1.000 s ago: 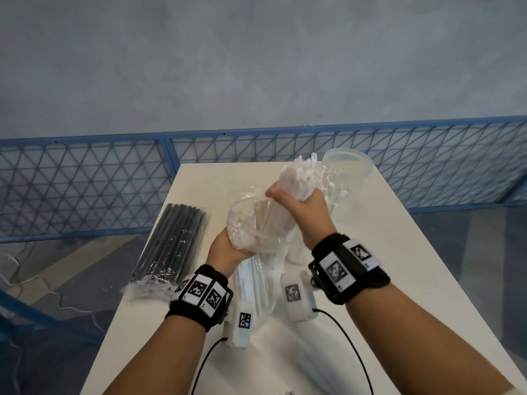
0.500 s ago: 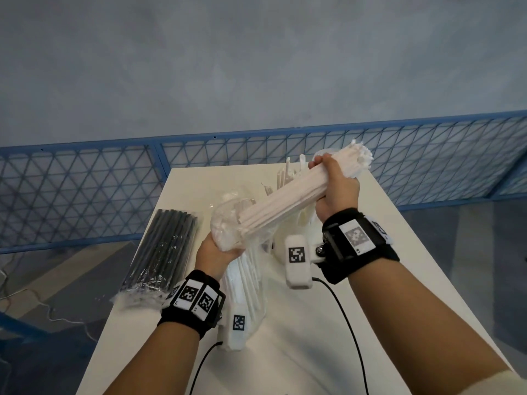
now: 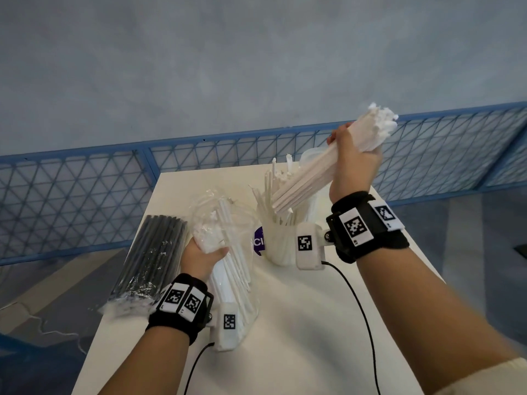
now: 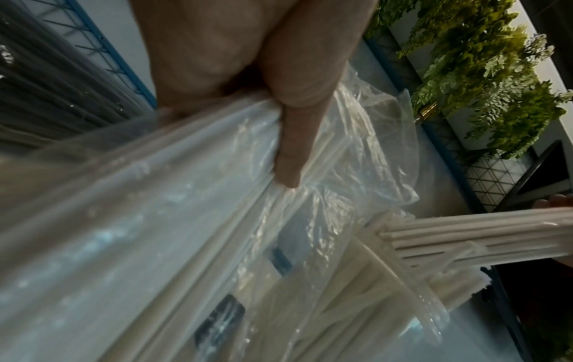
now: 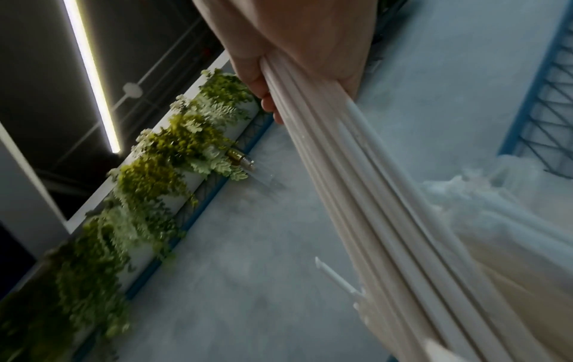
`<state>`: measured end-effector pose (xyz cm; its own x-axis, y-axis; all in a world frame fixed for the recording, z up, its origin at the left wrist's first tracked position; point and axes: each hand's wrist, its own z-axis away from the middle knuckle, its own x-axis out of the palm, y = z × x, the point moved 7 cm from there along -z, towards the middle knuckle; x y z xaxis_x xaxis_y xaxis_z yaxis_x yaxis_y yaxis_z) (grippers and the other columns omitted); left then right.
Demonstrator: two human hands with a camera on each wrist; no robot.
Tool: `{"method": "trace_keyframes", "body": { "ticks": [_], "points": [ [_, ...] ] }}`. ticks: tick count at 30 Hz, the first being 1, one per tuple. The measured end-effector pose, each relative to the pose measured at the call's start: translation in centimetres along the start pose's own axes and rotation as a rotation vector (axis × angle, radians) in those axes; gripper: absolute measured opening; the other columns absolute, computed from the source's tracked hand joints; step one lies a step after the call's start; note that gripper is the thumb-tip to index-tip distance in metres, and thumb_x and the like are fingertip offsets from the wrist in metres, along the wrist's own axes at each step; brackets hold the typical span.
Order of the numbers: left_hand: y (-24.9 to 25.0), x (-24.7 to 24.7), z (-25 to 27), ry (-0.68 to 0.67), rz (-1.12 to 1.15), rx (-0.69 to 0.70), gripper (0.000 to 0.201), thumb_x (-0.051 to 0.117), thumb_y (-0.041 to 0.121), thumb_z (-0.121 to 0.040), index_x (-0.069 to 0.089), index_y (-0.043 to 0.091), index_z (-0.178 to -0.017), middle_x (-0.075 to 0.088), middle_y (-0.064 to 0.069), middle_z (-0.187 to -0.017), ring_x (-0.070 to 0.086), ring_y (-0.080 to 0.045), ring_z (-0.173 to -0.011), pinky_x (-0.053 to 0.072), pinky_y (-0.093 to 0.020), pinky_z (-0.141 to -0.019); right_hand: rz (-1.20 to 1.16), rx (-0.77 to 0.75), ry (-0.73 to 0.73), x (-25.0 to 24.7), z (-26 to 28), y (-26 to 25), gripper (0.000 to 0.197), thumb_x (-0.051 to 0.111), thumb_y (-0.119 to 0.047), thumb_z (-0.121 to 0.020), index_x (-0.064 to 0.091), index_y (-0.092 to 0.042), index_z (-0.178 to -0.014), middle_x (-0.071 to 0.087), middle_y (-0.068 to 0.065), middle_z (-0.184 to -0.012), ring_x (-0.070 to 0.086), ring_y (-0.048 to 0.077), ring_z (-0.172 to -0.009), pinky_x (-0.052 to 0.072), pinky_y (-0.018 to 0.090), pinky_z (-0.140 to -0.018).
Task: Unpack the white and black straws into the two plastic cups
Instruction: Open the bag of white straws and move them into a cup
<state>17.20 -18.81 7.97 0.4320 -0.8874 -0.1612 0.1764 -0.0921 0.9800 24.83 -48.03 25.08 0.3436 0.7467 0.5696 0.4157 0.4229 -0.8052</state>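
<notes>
My right hand (image 3: 352, 155) grips a bundle of white straws (image 3: 322, 172) (image 5: 366, 196), fully out of the bag and slanted over a plastic cup (image 3: 281, 238) that holds several white straws. Behind my right hand a second, clear cup (image 3: 310, 153) peeks out. My left hand (image 3: 204, 256) (image 4: 288, 102) grips the crumpled clear plastic bag (image 3: 225, 223) (image 4: 192, 220), which still has a few white straws inside. The sealed pack of black straws (image 3: 151, 258) lies at the table's left edge.
The white table (image 3: 299, 323) has bare surface near me. A cable (image 3: 359, 315) trails from the right wrist camera across it. A blue mesh fence (image 3: 85, 201) runs behind the table.
My right hand pulled the white straw bundle up and to the right, clear of the bag, over the cup. The left hand kept hold of the bag and sank slightly.
</notes>
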Motion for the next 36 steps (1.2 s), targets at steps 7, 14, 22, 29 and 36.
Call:
{"method": "trace_keyframes", "body": {
  "ticks": [7, 14, 22, 29, 36],
  "points": [
    [1.3, 1.7, 0.9, -0.083, -0.007, 0.054, 0.041, 0.076, -0.002, -0.069, 0.057, 0.015, -0.101, 0.065, -0.011, -0.102, 0.061, -0.027, -0.100, 0.046, -0.034, -0.088, 0.449, 0.035, -0.296, 1.7, 1.0, 4.4, 0.026, 0.073, -0.016, -0.076, 0.060, -0.012, -0.098, 0.062, -0.003, -0.084, 0.062, 0.014, -0.080, 0.054, 0.031, -0.075],
    [1.4, 2.0, 1.1, -0.103, 0.000, 0.038, 0.047, 0.082, 0.005, -0.061, 0.058, 0.016, -0.101, 0.065, -0.008, -0.099, 0.060, -0.027, -0.101, 0.046, -0.033, -0.085, 0.613, -0.239, -0.489, 2.7, 2.0, 4.3, 0.042, 0.067, -0.008, -0.079, 0.050, -0.027, -0.111, 0.062, -0.003, -0.092, 0.060, 0.006, -0.081, 0.047, 0.012, -0.072],
    [1.9, 2.3, 1.7, -0.133, -0.032, 0.042, 0.066, 0.082, 0.031, -0.046, 0.059, 0.016, -0.107, 0.068, -0.009, -0.106, 0.062, -0.027, -0.105, 0.049, -0.046, -0.095, 1.147, -0.399, -0.683, 2.4, 2.4, 7.3, 0.044, 0.066, -0.038, -0.081, 0.055, -0.026, -0.122, 0.054, 0.003, -0.119, 0.049, 0.023, -0.114, 0.033, 0.040, -0.102],
    [2.0, 2.3, 1.7, -0.126, -0.008, 0.043, 0.067, 0.076, 0.046, -0.034, 0.059, 0.026, -0.096, 0.068, -0.007, -0.104, 0.063, -0.026, -0.101, 0.050, -0.048, -0.093, 0.980, 0.093, -0.669, -1.3, 2.6, 10.4, 0.108, 0.085, -0.034, -0.060, 0.022, -0.021, -0.146, 0.021, 0.008, -0.148, 0.031, 0.022, -0.135, 0.027, 0.030, -0.111],
    [1.9, 2.6, 1.5, -0.157, -0.004, 0.046, 0.066, 0.077, 0.044, -0.036, 0.060, 0.026, -0.097, 0.068, -0.007, -0.104, 0.063, -0.025, -0.102, 0.050, -0.048, -0.093, 1.002, -0.035, -0.545, -0.5, 2.7, 10.5, 0.054, 0.070, -0.005, -0.073, 0.050, -0.006, -0.124, 0.051, 0.017, -0.118, 0.051, 0.028, -0.110, 0.034, 0.018, -0.083]
  ]
}}
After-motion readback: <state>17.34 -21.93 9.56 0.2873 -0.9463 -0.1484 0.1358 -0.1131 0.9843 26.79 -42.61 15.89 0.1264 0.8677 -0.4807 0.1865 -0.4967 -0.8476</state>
